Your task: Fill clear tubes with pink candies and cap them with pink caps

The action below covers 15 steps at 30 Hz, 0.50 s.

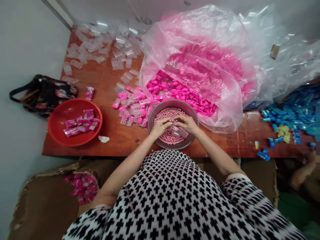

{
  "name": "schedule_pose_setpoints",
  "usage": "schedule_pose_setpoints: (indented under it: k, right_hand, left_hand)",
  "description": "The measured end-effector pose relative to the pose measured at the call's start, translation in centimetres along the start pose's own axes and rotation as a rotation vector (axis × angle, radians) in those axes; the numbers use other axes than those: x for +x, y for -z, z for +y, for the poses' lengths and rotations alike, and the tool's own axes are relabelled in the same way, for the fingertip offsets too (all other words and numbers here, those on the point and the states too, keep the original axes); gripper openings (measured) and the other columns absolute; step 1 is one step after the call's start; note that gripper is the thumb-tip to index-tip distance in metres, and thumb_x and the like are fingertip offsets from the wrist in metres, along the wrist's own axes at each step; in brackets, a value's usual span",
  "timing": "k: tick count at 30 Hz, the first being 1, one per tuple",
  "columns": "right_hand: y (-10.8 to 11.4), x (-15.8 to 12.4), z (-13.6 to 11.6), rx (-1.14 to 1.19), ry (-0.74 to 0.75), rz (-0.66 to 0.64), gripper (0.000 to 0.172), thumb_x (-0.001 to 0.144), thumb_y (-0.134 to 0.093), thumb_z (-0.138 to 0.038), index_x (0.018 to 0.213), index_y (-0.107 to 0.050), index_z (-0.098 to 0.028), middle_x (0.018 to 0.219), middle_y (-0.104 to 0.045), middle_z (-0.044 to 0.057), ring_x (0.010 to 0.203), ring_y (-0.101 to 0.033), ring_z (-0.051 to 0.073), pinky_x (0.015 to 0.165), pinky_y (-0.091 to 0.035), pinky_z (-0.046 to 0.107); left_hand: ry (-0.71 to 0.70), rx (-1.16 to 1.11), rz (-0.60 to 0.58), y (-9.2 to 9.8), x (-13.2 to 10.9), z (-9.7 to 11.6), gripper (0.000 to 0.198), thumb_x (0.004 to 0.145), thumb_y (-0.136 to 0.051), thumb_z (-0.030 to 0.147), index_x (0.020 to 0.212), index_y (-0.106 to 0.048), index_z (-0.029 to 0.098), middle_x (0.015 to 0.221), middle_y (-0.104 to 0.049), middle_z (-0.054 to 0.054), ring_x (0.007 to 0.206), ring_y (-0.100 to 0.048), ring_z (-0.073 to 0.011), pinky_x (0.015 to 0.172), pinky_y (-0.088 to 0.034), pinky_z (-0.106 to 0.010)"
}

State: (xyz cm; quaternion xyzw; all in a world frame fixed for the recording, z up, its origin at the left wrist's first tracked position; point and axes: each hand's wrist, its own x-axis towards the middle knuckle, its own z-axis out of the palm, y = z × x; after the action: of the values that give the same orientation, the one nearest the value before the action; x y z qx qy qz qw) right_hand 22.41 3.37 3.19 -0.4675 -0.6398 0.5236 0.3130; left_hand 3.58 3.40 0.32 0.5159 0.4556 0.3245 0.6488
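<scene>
A grey bowl [192,141] full of round pink beads [172,140] stands at the table's front edge, close to my body. Over it my left hand [161,127] and my right hand [187,124] come together, fingertips nearly touching. Both hands are closed in a pinch, fingers bent toward the thumbs. What sits between the fingertips is small and partly hidden, so I cannot make it out. Just below the fingers, a clear plastic container [176,132] shows against the beads. Behind the bowl's left side lies a pile of bead-filled clear containers with pink caps [135,106].
A big clear bag [200,66] spills pink caps [180,91] behind the bowl. Empty clear containers [95,46] lie at the back left. A red bowl [56,133] holds pink packets, beside a black handbag [50,91]. Blue pieces [295,110] and another person's arm [303,170] are at right.
</scene>
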Motion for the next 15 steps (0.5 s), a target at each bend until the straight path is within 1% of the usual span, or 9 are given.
schedule_pose_setpoints:
  k: [3, 5, 7, 8, 10, 11, 12, 13, 15]
  right_hand:
    - [0.3, -0.3, 0.3, -0.186, 0.056, 0.011, 0.017, 0.079, -0.064, -0.031, 0.089, -0.067, -0.018, 0.074, -0.066, 0.0, 0.066, -0.058, 0.011, 0.065, -0.045, 0.021]
    - [0.4, -0.7, 0.8, -0.253, 0.037, -0.007, 0.016, 0.079, -0.065, -0.031, 0.086, -0.066, -0.018, 0.069, -0.064, -0.001, 0.061, -0.056, 0.01, 0.062, -0.042, 0.019]
    - [0.4, -1.3, 1.3, -0.269, -0.013, -0.014, 0.018, 0.08, -0.064, -0.034, 0.088, -0.066, -0.018, 0.065, -0.063, -0.003, 0.058, -0.055, 0.009, 0.06, -0.041, 0.018]
    - [0.6, -1.7, 1.5, -0.276, -0.04, -0.017, 0.02, 0.081, -0.063, -0.035, 0.09, -0.067, -0.018, 0.065, -0.064, -0.002, 0.058, -0.055, 0.009, 0.06, -0.041, 0.018]
    - [1.4, -2.4, 1.9, -0.316, -0.09, -0.017, 0.026, 0.08, -0.064, -0.038, 0.097, -0.068, -0.018, 0.07, -0.067, -0.001, 0.061, -0.059, 0.01, 0.062, -0.042, 0.02]
    - [2.0, -2.6, 2.1, -0.347, -0.111, -0.002, 0.029, 0.08, -0.065, -0.039, 0.1, -0.068, -0.019, 0.075, -0.07, 0.0, 0.064, -0.06, 0.012, 0.065, -0.043, 0.021]
    - [2.9, -2.6, 2.4, -0.38, -0.13, 0.038, 0.03, 0.079, -0.065, -0.039, 0.102, -0.068, -0.019, 0.081, -0.071, 0.002, 0.069, -0.062, 0.013, 0.067, -0.044, 0.022]
    - [3.9, -2.4, 2.7, -0.414, -0.151, 0.108, 0.029, 0.08, -0.064, -0.038, 0.102, -0.068, -0.02, 0.086, -0.072, 0.003, 0.073, -0.063, 0.015, 0.07, -0.045, 0.023]
    - [6.4, -1.5, 3.6, -0.485, -0.207, 0.304, 0.024, 0.084, -0.057, -0.035, 0.099, -0.07, -0.021, 0.091, -0.072, 0.003, 0.079, -0.064, 0.016, 0.075, -0.046, 0.026]
  left_hand:
    - [-0.036, 0.115, 0.021, 0.2, 0.1, 0.3, 0.039, 0.074, -0.064, 0.039, 0.106, -0.07, 0.015, 0.109, -0.07, -0.008, 0.103, -0.064, -0.0254, 0.096, -0.047, -0.041]
    - [-0.088, 0.213, 0.019, 0.4, 0.2, 0.4, 0.035, 0.076, -0.063, 0.038, 0.103, -0.071, 0.018, 0.109, -0.071, -0.006, 0.104, -0.064, -0.0242, 0.098, -0.046, -0.04]
    - [-0.129, 0.29, 0.042, 0.7, 0.2, 0.4, 0.031, 0.077, -0.062, 0.038, 0.101, -0.071, 0.021, 0.108, -0.071, -0.005, 0.103, -0.064, -0.0229, 0.099, -0.046, -0.039]
    - [-0.136, 0.303, 0.076, 0.9, 0.3, 0.4, 0.031, 0.077, -0.062, 0.038, 0.101, -0.071, 0.021, 0.107, -0.071, -0.005, 0.102, -0.065, -0.0225, 0.098, -0.046, -0.039]
    - [-0.127, 0.28, 0.146, 1.3, 0.3, 0.5, 0.034, 0.079, -0.059, 0.04, 0.104, -0.069, 0.019, 0.107, -0.071, -0.006, 0.099, -0.065, -0.0219, 0.095, -0.049, -0.038]
    - [-0.12, 0.267, 0.151, 1.4, 0.3, 0.6, 0.035, 0.08, -0.058, 0.04, 0.105, -0.068, 0.018, 0.106, -0.071, -0.006, 0.098, -0.066, -0.0215, 0.093, -0.05, -0.037]
    - [-0.118, 0.265, 0.131, 1.5, 0.3, 0.8, 0.035, 0.08, -0.058, 0.041, 0.105, -0.067, 0.018, 0.105, -0.071, -0.006, 0.096, -0.066, -0.0209, 0.091, -0.051, -0.036]
    - [-0.12, 0.272, 0.097, 1.5, 0.3, 1.0, 0.034, 0.081, -0.057, 0.041, 0.105, -0.067, 0.018, 0.103, -0.072, -0.006, 0.094, -0.066, -0.0202, 0.09, -0.051, -0.035]
    - [-0.132, 0.294, 0.064, 1.3, 0.3, 1.4, 0.032, 0.083, -0.055, 0.04, 0.105, -0.066, 0.019, 0.102, -0.072, -0.005, 0.093, -0.066, -0.0188, 0.089, -0.051, -0.033]
